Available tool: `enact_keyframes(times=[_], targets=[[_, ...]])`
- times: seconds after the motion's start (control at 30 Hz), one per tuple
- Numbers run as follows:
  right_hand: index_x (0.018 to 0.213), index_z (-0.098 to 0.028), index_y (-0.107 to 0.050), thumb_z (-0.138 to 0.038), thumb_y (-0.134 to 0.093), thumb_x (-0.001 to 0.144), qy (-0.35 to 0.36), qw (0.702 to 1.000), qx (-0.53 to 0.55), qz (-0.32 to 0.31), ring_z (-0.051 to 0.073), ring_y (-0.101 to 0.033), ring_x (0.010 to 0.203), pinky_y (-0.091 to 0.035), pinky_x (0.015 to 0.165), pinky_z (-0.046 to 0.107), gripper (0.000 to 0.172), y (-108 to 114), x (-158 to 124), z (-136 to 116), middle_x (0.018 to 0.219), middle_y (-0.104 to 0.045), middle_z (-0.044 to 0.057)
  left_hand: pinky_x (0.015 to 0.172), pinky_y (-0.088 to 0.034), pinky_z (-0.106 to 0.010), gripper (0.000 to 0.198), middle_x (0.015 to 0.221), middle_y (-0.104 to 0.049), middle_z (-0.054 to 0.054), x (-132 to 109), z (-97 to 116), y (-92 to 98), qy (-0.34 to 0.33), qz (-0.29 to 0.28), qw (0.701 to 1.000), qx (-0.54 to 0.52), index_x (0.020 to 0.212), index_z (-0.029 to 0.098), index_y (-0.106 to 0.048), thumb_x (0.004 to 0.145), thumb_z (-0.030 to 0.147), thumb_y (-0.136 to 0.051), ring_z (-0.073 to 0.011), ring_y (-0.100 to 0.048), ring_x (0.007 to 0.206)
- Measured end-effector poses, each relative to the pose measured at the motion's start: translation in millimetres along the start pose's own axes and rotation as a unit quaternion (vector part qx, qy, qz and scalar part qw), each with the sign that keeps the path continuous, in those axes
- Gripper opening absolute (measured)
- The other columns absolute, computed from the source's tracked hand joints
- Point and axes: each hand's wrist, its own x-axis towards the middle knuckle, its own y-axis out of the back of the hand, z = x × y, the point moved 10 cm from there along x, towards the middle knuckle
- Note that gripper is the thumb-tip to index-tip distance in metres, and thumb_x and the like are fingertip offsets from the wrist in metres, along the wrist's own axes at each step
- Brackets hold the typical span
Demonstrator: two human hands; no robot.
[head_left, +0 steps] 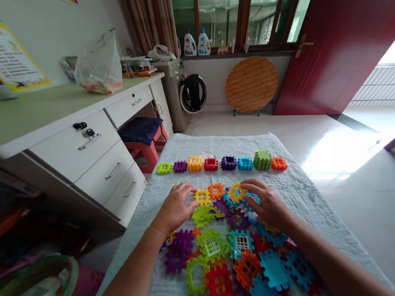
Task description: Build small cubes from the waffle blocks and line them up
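Note:
My left hand has its thumb and fingers at the left edge of a yellow window-pattern building tile, pinching it. My right hand holds another yellow building tile, tilted above a blue tile. An orange tile lies between the two yellow ones. Nearer me is a loose pile of interlocking tiles, among them a green one, a red one, a purple one and a blue one. Some pieces are hidden under my right forearm.
Beyond my hands, several assembled blocks stand in a row, from a lime one to an orange one. A pale cloth covers the table. To the left are a desk and a stool; a washing machine stands behind.

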Motion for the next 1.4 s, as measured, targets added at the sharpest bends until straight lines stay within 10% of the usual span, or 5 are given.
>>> enact_keyframes(times=[0.33, 0.5, 0.93, 1.2, 1.4], targets=[[0.132, -0.021, -0.043, -0.023, -0.062, 0.072, 0.034, 0.975, -0.116, -0.184, 0.030, -0.039, 0.122, -0.034, 0.098, 0.050, 0.063, -18.9, 22.2, -3.7, 0.135, -0.047, 0.010, 0.094, -0.040, -0.036, 0.027, 0.106, -0.062, -0.008, -2.6, -19.5, -6.7, 0.028, -0.043, 0.998, -0.030, 0.100, 0.017, -0.063, 0.074, 0.019, -0.056, -0.0233, -0.055, 0.102], [0.123, -0.019, -0.051, -0.013, -0.058, 0.070, 0.002, 0.960, -0.115, -0.257, 0.026, -0.047, 0.113, -0.037, 0.095, 0.043, 0.055, -35.1, 31.8, 11.2, 0.123, -0.057, 0.010, 0.100, -0.036, -0.034, 0.029, 0.114, -0.058, -0.007, -5.6, -28.2, -7.5, 0.031, -0.085, 0.990, -0.108, 0.102, 0.020, -0.063, 0.074, 0.023, -0.055, -0.0218, -0.053, 0.109], [0.108, -0.016, -0.058, -0.041, -0.068, 0.069, -0.016, 0.946, -0.154, -0.284, 0.024, -0.052, 0.096, -0.041, 0.084, 0.036, 0.048, -47.3, 53.4, 8.7, 0.105, -0.059, 0.011, 0.096, -0.040, -0.032, 0.031, 0.114, -0.062, -0.004, -7.6, -53.7, -10.2, 0.111, -0.080, 0.957, -0.257, 0.103, 0.021, -0.066, 0.073, 0.031, -0.060, -0.0220, -0.056, 0.105], [0.089, -0.016, -0.059, -0.030, -0.067, 0.067, -0.011, 0.962, -0.156, -0.225, 0.020, -0.052, 0.084, -0.040, 0.075, 0.031, 0.027, -44.5, 58.1, 4.6, 0.091, -0.059, 0.008, 0.089, -0.046, -0.034, 0.032, 0.103, -0.068, -0.007, -5.2, -67.8, -15.8, 0.168, -0.057, 0.928, -0.327, 0.098, 0.016, -0.064, 0.072, 0.034, -0.062, -0.0219, -0.061, 0.096], [0.093, -0.017, -0.059, -0.034, -0.068, 0.068, 0.034, 0.977, -0.125, -0.168, 0.017, -0.052, 0.080, -0.040, 0.073, 0.029, 0.031, -53.3, 84.5, -42.1, 0.090, -0.056, 0.005, 0.086, -0.046, -0.035, 0.030, 0.095, -0.069, -0.006, -1.9, -78.9, -7.8, 0.173, -0.018, 0.918, -0.355, 0.093, 0.015, -0.065, 0.071, 0.036, -0.062, -0.0207, -0.062, 0.089]])
